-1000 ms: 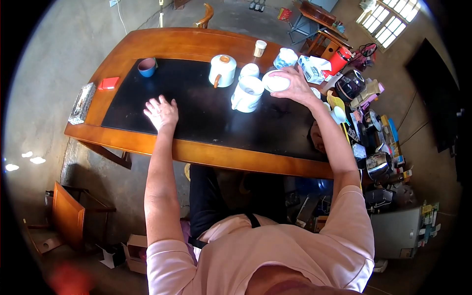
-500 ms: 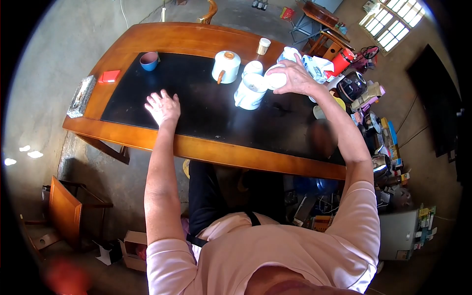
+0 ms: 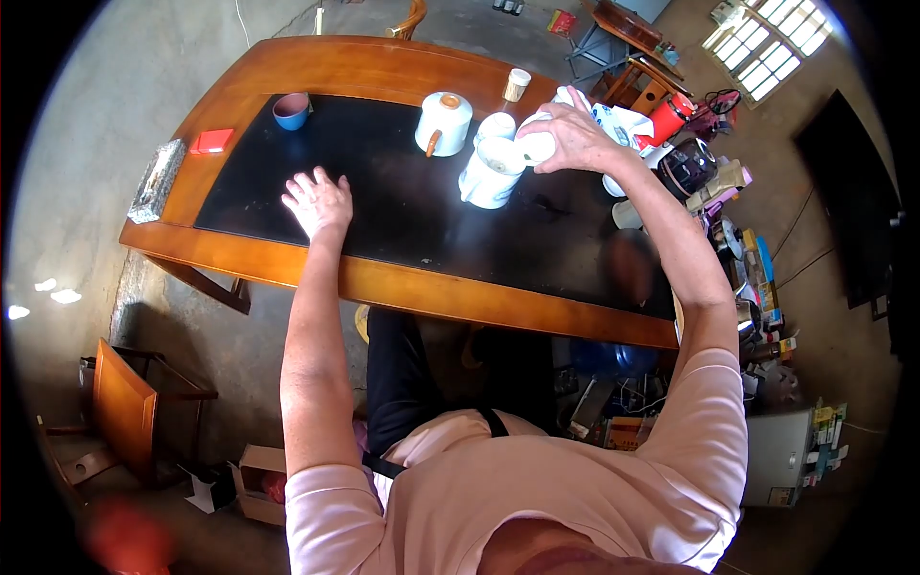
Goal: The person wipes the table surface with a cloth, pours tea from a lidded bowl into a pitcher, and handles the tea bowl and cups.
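Note:
My right hand (image 3: pixel 573 137) is closed on a small white cup (image 3: pixel 537 144), tilted against the rim of a white mug (image 3: pixel 492 173). Whether anything flows from the cup cannot be made out. Just behind the mug is another white cup (image 3: pixel 495 126), and to its left a white vessel with a brown handle (image 3: pixel 444 125). My left hand (image 3: pixel 319 202) lies flat with fingers spread on the black table mat (image 3: pixel 383 213), holding nothing. Farther back on the left stands a blue cup with a pinkish inside (image 3: pixel 291 112).
A red packet (image 3: pixel 212 142) and a glass-like tray (image 3: pixel 156 181) lie at the wooden table's left end. A toothpick holder (image 3: pixel 517 85) stands at the back. On the right are a tissue box (image 3: pixel 623 126), a red thermos (image 3: pixel 670 117) and a crowd of household items.
My right hand has tipped the small cup over toward the mug's rim. My left hand stays flat on the mat. The view has shifted slightly.

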The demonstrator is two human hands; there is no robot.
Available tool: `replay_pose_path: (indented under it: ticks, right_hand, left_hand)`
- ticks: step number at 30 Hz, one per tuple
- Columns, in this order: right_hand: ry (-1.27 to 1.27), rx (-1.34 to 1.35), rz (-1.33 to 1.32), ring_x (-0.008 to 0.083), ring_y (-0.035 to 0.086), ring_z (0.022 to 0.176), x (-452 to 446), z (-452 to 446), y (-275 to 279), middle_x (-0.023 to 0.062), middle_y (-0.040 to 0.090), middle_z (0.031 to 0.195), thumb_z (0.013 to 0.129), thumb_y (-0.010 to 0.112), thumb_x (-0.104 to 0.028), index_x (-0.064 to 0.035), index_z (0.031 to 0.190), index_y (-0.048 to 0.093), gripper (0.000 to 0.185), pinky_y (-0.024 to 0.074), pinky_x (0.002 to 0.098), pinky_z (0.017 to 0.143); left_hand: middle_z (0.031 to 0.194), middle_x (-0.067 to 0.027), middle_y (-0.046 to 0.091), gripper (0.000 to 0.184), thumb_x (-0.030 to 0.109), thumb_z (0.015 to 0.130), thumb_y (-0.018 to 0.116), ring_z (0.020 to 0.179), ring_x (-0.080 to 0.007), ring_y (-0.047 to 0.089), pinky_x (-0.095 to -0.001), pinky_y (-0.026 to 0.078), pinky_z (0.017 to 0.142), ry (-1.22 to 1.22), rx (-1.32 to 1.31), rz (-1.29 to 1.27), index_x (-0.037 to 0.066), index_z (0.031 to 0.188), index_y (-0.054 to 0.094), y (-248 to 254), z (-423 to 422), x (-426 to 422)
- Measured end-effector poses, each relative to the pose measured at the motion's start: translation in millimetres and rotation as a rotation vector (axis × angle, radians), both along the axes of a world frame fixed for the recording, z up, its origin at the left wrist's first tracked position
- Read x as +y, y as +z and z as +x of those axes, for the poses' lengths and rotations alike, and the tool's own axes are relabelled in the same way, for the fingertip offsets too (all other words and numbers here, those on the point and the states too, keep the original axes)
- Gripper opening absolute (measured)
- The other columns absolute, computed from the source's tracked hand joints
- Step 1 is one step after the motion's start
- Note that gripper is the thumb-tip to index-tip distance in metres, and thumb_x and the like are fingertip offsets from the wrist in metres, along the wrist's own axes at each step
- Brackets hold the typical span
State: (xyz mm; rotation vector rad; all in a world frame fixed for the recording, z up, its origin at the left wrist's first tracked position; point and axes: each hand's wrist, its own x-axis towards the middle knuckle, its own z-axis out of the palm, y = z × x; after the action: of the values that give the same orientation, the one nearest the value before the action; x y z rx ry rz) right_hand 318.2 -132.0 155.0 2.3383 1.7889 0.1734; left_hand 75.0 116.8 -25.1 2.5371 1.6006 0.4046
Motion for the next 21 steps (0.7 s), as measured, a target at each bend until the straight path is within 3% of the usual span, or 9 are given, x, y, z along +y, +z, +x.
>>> replay_pose_path:
  ticks: [12,21]
  right_hand:
    - [0.056,-0.092,-0.066,0.0280,0.050,0.125,10.2,-5.7,9.4,0.0104,0.066,0.110,0.062,0.085,-0.034,-0.0265,0.112,0.070,0.052,0.0011,0.0548,0.119]
    - [0.070,-0.191,-0.126,0.0286,0.052,0.123,19.4,-13.0,16.6,0.0158,0.062,0.115,0.059,0.087,-0.031,-0.0291,0.110,0.071,0.053,0.0041,0.0504,0.120]
  left_hand:
    - [0.141,-0.0210,0.041,0.052,0.043,0.096,0.050,0.137,-0.0389,0.032,-0.0519,0.023,0.112,-0.007,-0.008,0.017,0.009,0.136,0.049,-2.4,-0.1,1.1]
    - [0.141,-0.0207,0.041,0.051,0.043,0.095,0.050,0.136,-0.0388,0.032,-0.0519,0.023,0.112,-0.007,-0.014,0.023,0.009,0.135,0.049,-3.2,-0.1,1.4]
